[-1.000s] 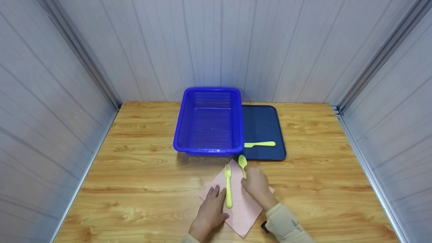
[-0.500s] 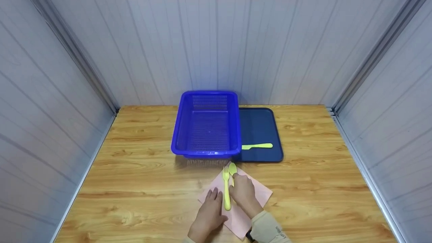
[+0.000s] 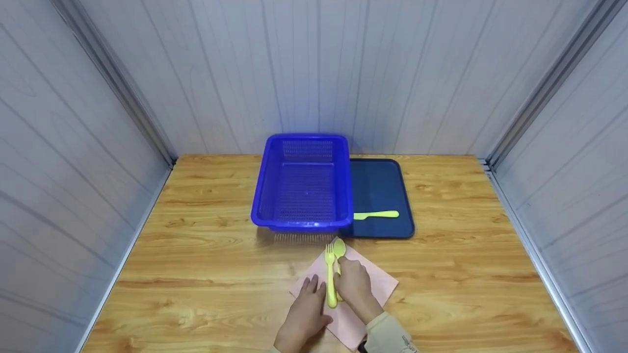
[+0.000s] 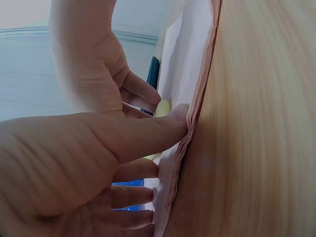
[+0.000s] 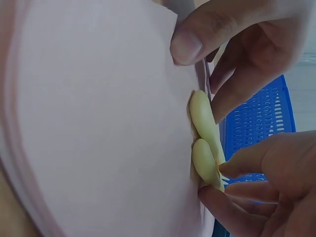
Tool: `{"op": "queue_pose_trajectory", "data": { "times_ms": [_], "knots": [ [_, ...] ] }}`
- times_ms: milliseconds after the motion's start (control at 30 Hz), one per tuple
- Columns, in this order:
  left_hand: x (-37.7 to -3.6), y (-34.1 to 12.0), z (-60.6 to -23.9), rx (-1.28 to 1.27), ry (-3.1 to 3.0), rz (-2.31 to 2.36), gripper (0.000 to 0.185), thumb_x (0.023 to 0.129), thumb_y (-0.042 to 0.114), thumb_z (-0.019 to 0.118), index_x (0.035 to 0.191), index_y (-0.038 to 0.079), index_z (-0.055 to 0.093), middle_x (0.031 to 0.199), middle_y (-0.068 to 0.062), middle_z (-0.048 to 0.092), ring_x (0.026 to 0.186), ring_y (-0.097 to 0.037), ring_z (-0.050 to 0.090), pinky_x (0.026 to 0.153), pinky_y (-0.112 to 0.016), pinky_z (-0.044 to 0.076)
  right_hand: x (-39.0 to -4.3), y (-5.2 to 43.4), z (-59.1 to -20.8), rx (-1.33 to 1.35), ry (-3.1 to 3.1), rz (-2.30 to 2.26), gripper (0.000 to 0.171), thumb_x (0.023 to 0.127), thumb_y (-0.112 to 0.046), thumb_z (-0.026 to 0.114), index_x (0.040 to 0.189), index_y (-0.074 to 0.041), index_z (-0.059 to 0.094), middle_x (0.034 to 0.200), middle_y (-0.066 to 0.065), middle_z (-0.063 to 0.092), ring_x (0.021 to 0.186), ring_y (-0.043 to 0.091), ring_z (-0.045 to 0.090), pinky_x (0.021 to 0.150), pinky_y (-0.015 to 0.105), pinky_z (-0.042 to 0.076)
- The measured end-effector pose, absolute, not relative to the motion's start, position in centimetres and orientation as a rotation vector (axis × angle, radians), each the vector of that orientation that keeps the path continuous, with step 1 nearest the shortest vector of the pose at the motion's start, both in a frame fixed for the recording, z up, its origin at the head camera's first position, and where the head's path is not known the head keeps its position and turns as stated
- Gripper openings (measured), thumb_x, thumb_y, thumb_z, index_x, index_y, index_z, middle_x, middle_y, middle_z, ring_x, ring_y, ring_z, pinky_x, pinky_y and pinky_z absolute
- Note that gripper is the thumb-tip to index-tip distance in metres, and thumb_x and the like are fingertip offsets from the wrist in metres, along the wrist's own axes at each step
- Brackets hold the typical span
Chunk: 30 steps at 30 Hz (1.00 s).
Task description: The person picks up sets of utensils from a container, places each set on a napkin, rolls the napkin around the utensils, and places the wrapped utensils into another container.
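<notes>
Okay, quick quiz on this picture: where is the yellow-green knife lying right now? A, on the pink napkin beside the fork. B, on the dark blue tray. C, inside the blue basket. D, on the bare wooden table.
B: the knife lies flat on the dark blue tray, just right of the blue basket, while the fork and spoon sit on the pink napkin.

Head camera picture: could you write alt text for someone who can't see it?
Two hands rest on a pink napkin on a wooden table; the right hand holds a yellow-green spoon beside a matching fork, the left hand flat alongside. Behind stand a blue basket and a dark tray bearing a yellow-green knife.
</notes>
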<state>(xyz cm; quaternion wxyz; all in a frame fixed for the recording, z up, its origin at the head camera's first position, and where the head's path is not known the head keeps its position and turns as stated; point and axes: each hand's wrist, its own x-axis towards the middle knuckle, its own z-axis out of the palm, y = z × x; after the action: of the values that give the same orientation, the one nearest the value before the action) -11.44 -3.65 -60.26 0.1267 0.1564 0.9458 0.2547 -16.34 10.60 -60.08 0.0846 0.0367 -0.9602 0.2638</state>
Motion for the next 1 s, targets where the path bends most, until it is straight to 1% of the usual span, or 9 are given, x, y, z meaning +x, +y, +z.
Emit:
{"op": "queue_pose_trajectory", "data": {
  "times_ms": [167, 400, 567, 667, 800, 900, 1000],
  "knots": [
    [-11.0, -3.6, -60.5, 0.478, 2.767, 0.795, 0.076, 0.070, 0.019, 0.087, 0.134, -0.006, 0.053, 0.145, -0.030, 0.038, 0.134, -0.049, 0.032, 0.104, -0.052, 0.038, -16.0, 10.7, -60.2, 0.130, -2.886, 0.790, 0.010, 0.074, -0.002, 0.072, 0.079, -0.005, 0.063, 0.062, 0.008, 0.059, 0.055, 0.028, 0.061, 0.045, 0.041, 0.047],
    [-11.1, -3.6, -60.2, 0.465, 2.752, 0.813, 0.076, 0.069, 0.017, 0.087, 0.133, -0.006, 0.054, 0.145, -0.031, 0.037, 0.134, -0.050, 0.031, 0.106, -0.052, 0.034, -15.9, 10.9, -60.1, 0.130, -2.901, 0.779, 0.010, 0.076, -0.004, 0.073, 0.084, -0.004, 0.066, 0.059, 0.004, 0.055, 0.052, 0.021, 0.055, 0.045, 0.039, 0.045],
    [-11.5, -3.6, -60.2, 0.433, 2.734, 0.813, 0.076, 0.070, 0.018, 0.087, 0.134, -0.005, 0.053, 0.147, -0.030, 0.035, 0.136, -0.049, 0.028, 0.108, -0.052, 0.032, -15.9, 11.0, -60.0, 0.135, -2.910, 0.753, 0.015, 0.078, -0.007, 0.073, 0.091, -0.003, 0.067, 0.061, 0.006, 0.057, 0.052, 0.022, 0.056, 0.044, 0.039, 0.046],
    [-11.6, -3.7, -60.2, 0.445, 2.745, 0.824, 0.076, 0.069, 0.017, 0.087, 0.133, -0.007, 0.053, 0.146, -0.031, 0.035, 0.136, -0.050, 0.029, 0.107, -0.053, 0.032, -15.8, 11.3, -59.8, 0.150, -2.922, 0.758, 0.020, 0.079, -0.009, 0.073, 0.096, -0.002, 0.065, 0.063, 0.007, 0.058, 0.053, 0.024, 0.057, 0.044, 0.040, 0.046],
    [-11.5, -3.6, -60.3, 0.461, 2.753, 0.824, 0.076, 0.068, 0.017, 0.087, 0.132, -0.008, 0.054, 0.145, -0.032, 0.036, 0.134, -0.051, 0.029, 0.107, -0.053, 0.032, -15.6, 11.8, -59.4, 0.175, -2.957, 0.761, 0.019, 0.081, -0.012, 0.073, 0.094, -0.004, 0.063, 0.062, 0.005, 0.056, 0.053, 0.023, 0.056, 0.043, 0.038, 0.044],
    [-11.5, -3.6, -60.4, 0.460, 2.750, 0.817, 0.077, 0.068, 0.017, 0.088, 0.132, -0.007, 0.054, 0.145, -0.032, 0.036, 0.134, -0.051, 0.029, 0.106, -0.054, 0.033, -15.8, 12.6, -58.8, 0.182, -2.997, 0.733, 0.020, 0.081, -0.016, 0.072, 0.096, -0.003, 0.067, 0.071, 0.009, 0.064, 0.059, 0.027, 0.062, 0.049, 0.041, 0.049],
    [-11.4, -3.5, -60.3, 0.452, 2.744, 0.814, 0.077, 0.068, 0.018, 0.088, 0.133, -0.006, 0.054, 0.146, -0.030, 0.035, 0.135, -0.050, 0.029, 0.106, -0.054, 0.034, -16.6, 13.9, -58.0, 0.178, -3.045, 0.671, 0.027, 0.082, -0.021, 0.071, 0.103, -0.003, 0.070, 0.088, 0.013, 0.071, 0.074, 0.034, 0.067, 0.059, 0.046, 0.053]
  ]
}}
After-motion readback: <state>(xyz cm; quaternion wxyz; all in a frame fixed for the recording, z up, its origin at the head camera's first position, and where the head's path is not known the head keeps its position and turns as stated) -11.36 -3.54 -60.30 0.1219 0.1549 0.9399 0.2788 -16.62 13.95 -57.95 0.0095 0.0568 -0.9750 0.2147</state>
